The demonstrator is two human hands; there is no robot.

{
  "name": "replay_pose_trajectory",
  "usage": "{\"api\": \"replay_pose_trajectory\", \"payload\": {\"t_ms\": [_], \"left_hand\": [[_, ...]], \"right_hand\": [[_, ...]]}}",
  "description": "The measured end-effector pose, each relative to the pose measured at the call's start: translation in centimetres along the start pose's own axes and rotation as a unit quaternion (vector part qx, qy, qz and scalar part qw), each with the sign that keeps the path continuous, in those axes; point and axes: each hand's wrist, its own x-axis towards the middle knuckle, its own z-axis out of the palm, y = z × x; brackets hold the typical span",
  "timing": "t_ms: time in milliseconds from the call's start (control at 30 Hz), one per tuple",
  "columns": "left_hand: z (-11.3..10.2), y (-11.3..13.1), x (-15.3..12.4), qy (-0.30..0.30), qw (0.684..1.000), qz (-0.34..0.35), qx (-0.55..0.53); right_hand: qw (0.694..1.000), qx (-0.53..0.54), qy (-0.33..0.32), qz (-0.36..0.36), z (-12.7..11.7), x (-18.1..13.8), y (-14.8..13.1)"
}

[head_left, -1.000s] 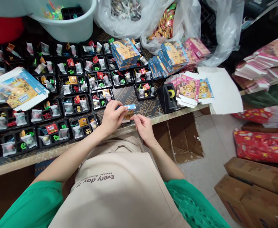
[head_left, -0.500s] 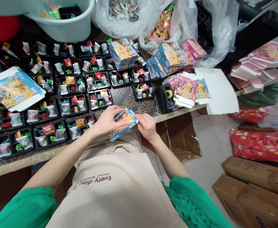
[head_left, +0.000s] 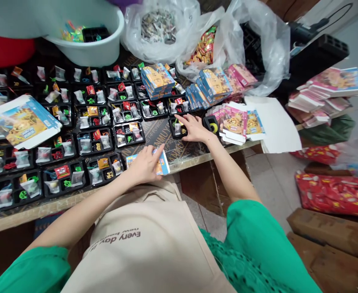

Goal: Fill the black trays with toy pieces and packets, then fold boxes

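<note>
My left hand (head_left: 144,164) rests on a small blue and yellow printed box (head_left: 161,164) at the table's near edge, fingers curled over it. My right hand (head_left: 194,127) reaches forward with fingers spread over a black tray (head_left: 176,127) holding small clear bags and coloured toy pieces, beside a black tape dispenser (head_left: 213,124). Rows of similar filled black trays (head_left: 95,140) cover the table to the left.
Stacks of blue boxes (head_left: 157,78) and pink flat cartons (head_left: 235,121) lie at the right of the table. A flat unfolded carton (head_left: 20,122) sits on trays at left. A pale tub (head_left: 88,40) and plastic bags (head_left: 160,28) stand behind. Cardboard boxes (head_left: 331,240) lie on the floor.
Both hands held the small box before. My right hand has let go and reached forward to the black tray, while my left hand lowered the box onto the table edge.
</note>
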Motion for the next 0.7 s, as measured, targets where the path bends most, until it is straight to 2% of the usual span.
{"api": "replay_pose_trajectory", "payload": {"t_ms": [233,333,467,567,700], "left_hand": [[-2.3,-1.7,-0.3,0.060,0.991,0.014,-0.117],[-2.1,-1.9,-0.2,0.109,0.984,0.016,-0.141],[-1.3,-2.1,-0.2,0.169,0.975,0.009,-0.145],[-1.0,-2.3,-0.4,0.193,0.971,0.001,-0.140],[-0.8,-2.6,-0.5,0.210,0.968,0.012,-0.139]], "right_hand": [[0.999,0.016,-0.017,-0.023,0.8,-3.2,-2.3],[0.999,0.027,0.000,-0.044,0.2,-4.2,-3.8],[0.994,0.048,0.054,-0.082,-2.0,-4.9,-6.0],[0.989,0.054,0.074,-0.115,-3.4,-5.0,-7.4],[0.983,0.067,0.068,-0.160,-3.9,-5.1,-8.9]]}}
